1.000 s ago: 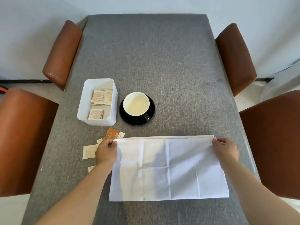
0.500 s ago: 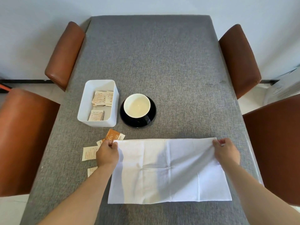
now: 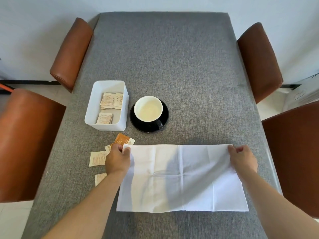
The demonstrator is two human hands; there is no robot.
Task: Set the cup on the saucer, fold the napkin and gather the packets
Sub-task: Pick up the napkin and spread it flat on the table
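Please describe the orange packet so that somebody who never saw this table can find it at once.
On the grey table, find the white bin left of the black saucer. Just in front of the bin, loose packets lie beside the left hand, which pinches a corner of the white napkin. The orange packet is the only orange one; the other packets are pale cream.

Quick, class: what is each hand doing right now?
Left hand: closed, pinching the napkin's far left corner.
Right hand: closed, pinching its far right corner.

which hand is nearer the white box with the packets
Left. The left hand pinches the napkin corner just below the box; the right hand holds the far corner.
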